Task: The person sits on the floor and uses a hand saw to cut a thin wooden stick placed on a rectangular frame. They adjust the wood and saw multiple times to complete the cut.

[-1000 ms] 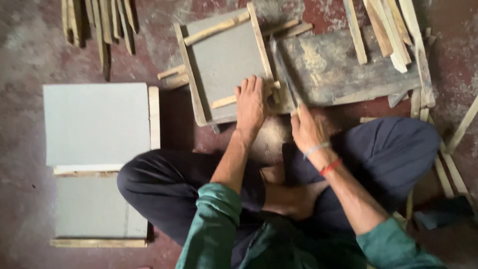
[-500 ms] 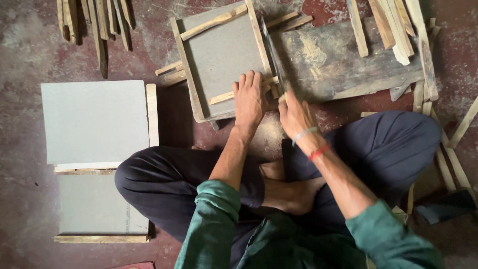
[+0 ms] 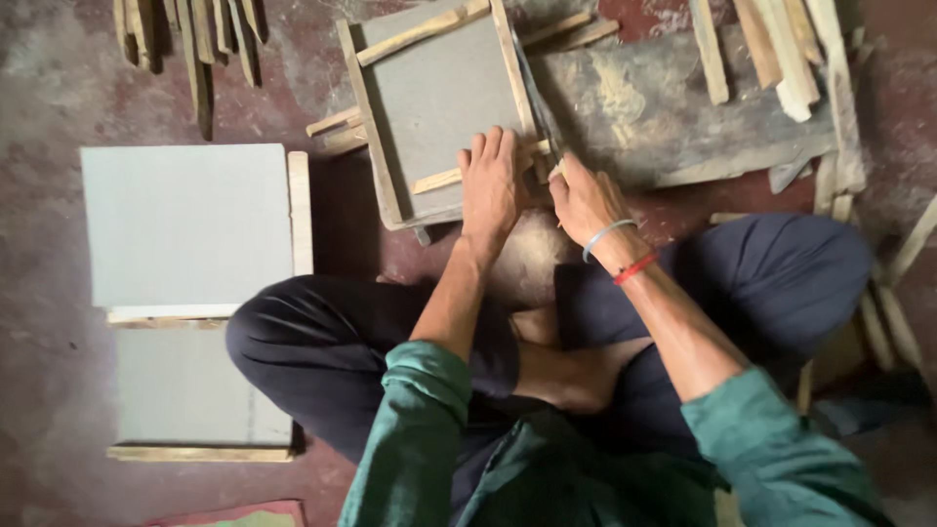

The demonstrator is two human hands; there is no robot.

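Both hands have stayed put: left hand (image 3: 493, 185) flat on the framed board (image 3: 444, 107), right hand (image 3: 584, 200) gripping a blade (image 3: 540, 107).

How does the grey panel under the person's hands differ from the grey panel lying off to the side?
The framed panel under the left hand lies skewed, with wooden strips along several edges. The side panel lies square, untouched, with one strip beside it. The framed one sits partly on a worn board; the side one rests over another panel. Both are flat, grey and roughly square.

Rough wooden frame (image 3: 376, 146); matt grey board (image 3: 444, 102)
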